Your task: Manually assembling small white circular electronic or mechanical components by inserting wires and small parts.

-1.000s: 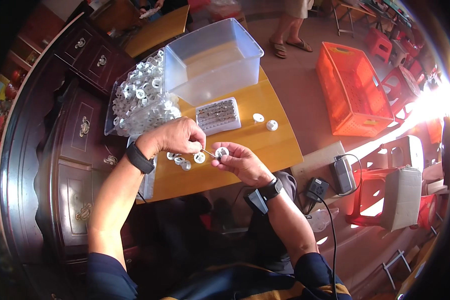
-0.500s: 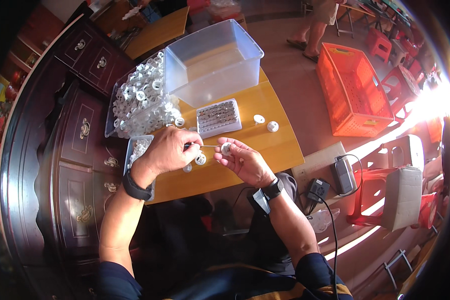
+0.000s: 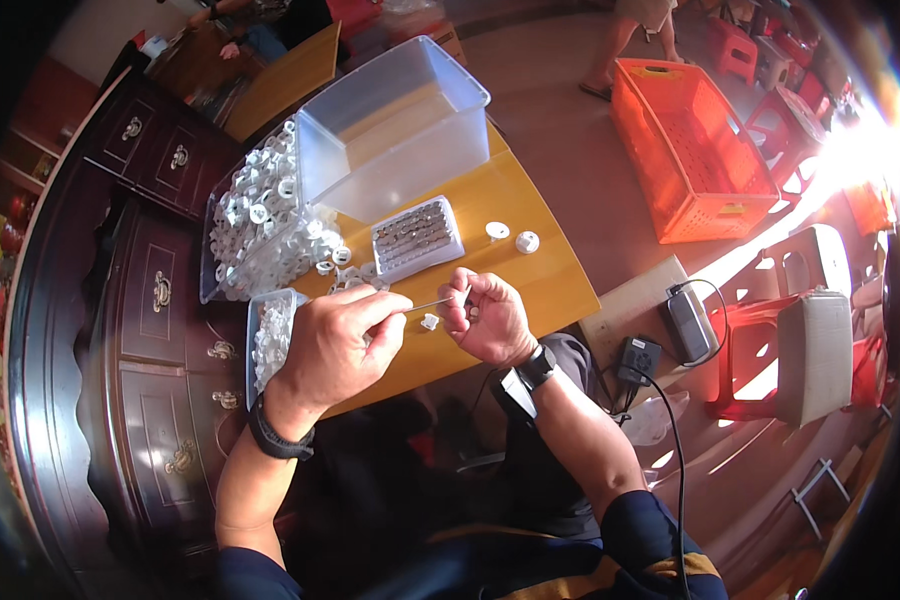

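Note:
My left hand (image 3: 342,340) is closed around a tool with a thin metal shaft (image 3: 428,305); its handle is hidden in the fist. The shaft points right, its tip close to the fingers of my right hand (image 3: 495,320). Those fingers pinch a small white plastic part (image 3: 467,294), seen nearly edge-on and partly covered. A small white plastic piece (image 3: 430,321) lies on the wooden table (image 3: 545,285) between my hands. Behind them stands a white tray (image 3: 417,238) with rows of small metallic pieces. To its right sit a white disc (image 3: 497,231) and a round white part (image 3: 527,242).
A clear bin heaped with white parts (image 3: 260,210) stands at the left, beside a large translucent box (image 3: 395,150). A smaller tub (image 3: 273,335) is by my left wrist. Dark drawers (image 3: 155,290) border the left. An orange crate (image 3: 690,150) and stools (image 3: 760,350) are at the right.
The white part in my right fingers has turned from face-on to nearly edge-on. My left hand has rolled, hiding the tool's dark handle. The whole view has shifted slightly.

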